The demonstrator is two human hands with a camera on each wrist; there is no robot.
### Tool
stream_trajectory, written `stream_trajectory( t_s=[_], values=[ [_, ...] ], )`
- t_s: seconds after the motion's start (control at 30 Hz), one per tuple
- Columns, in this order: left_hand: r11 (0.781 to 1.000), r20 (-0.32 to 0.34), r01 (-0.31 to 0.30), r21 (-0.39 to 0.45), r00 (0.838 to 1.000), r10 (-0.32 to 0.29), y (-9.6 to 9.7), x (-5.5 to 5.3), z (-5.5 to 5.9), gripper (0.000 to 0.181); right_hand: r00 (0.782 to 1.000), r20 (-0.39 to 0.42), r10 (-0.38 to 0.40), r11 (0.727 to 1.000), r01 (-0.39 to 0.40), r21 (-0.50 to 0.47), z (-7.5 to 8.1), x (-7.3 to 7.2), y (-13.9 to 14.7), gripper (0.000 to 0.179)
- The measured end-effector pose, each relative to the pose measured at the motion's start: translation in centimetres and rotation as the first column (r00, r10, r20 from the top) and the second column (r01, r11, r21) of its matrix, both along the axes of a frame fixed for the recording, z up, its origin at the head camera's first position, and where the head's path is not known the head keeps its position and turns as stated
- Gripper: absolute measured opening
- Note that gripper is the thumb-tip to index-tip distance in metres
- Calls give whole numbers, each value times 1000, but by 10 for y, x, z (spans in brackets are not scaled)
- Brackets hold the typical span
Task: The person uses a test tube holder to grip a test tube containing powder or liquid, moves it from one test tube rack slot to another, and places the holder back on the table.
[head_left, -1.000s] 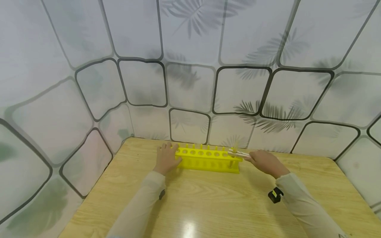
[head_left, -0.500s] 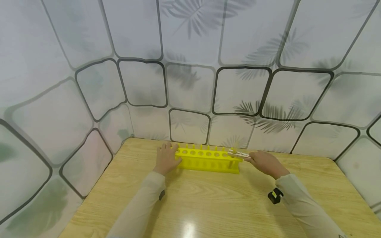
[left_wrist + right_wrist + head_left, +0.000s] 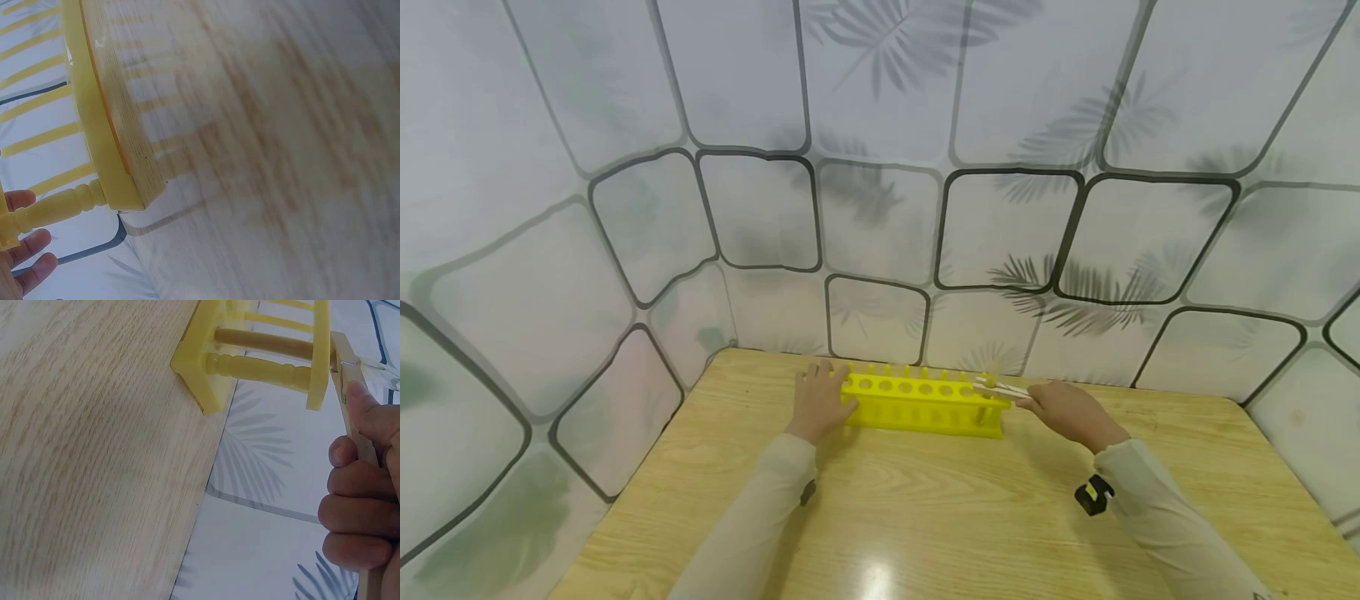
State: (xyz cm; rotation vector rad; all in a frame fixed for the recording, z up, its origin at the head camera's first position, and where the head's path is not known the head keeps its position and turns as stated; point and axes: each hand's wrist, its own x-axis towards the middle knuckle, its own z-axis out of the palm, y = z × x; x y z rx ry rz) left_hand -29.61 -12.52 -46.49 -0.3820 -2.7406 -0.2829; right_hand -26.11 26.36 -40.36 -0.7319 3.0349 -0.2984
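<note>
A yellow test tube rack [image 3: 917,415] stands on the table, a row of holes along its top and pegs behind. My left hand [image 3: 822,404] grips its left end, thumb on the near side; in the left wrist view, fingers [image 3: 39,265] show past the end post. In the rightmost hole is a glass test tube [image 3: 262,342] with brownish contents in its lower part. Its clear upper part rises above the rack. My right hand [image 3: 1071,411] holds a wooden test tube clamp [image 3: 1009,390] by the handle, fingers curled round it. The clamp's jaws lie at the tube, just above the rack's top.
The wood-grain table [image 3: 925,508] extends in front of the rack and to both sides. Close behind the rack rises a patterned curtain [image 3: 880,225], which also runs along the left. Black wrist cameras hang at both sleeves, the right one [image 3: 1093,494] over the table.
</note>
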Motion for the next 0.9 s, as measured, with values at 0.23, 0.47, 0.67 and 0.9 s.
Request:
stream_trajectory(
  t_s=[0.23, 0.47, 0.67, 0.9],
  values=[
    [1000, -1, 6, -5, 1000, -6, 0, 1, 1, 49, 1000, 15, -8, 1000, 8, -5, -1, 0, 1, 32],
    [1000, -20, 10, 9, 1000, -10, 0, 2, 2, 49, 1000, 6, -7, 1000, 7, -6, -3, -1, 1, 32],
    [1000, -11, 7, 5, 1000, -7, 1, 2, 2, 50, 1000, -14, -2, 1000, 2, -3, -4, -1, 2, 33],
    [1000, -10, 4, -5, 1000, -4, 1, 3, 2, 50, 1000, -30, 0, 1000, -1, -18, -5, -1, 1, 34]
  ],
)
